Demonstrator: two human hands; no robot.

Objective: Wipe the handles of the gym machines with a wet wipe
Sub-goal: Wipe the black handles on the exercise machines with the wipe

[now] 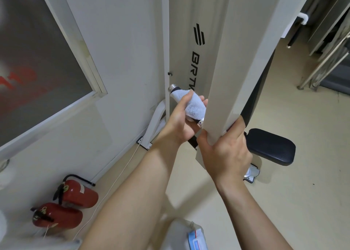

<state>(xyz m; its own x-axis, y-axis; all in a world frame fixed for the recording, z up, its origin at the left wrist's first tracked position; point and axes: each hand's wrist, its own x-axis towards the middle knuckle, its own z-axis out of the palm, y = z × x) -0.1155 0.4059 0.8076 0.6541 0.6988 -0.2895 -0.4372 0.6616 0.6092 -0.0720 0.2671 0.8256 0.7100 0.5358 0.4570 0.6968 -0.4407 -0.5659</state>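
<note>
Pale floor (284, 202), white wall (123, 41), and two red fire extinguishers (79, 193) lying down at seven o'clock: that's your corner of the gym.

Now to the fingers (201, 99) of your left hand (179, 122). They're curled tight, thumb over the top, clamping the wet wipe (195, 107) round the handle (176, 88). The wipe covers most of the grip. Only a black strip and the chrome end cap poke out at eleven o'clock from your knuckles.

The line that matters is the handle's long axis. It runs from that cap at eleven o'clock down to a chrome collar at five o'clock, tucked just beside the white frame post (236, 60). Your left hand is the one on it, so I'd say the stroke goes along that line, up toward the bare end.

Your right hand (225, 153) is wrapped round the post's lower end, fingers (236, 125) hooked behind it, bracing. It carries no wipe.

Further out, a black seat pad (270, 147) sits at three o'clock, and a wipes packet (197, 238) at six.
</note>
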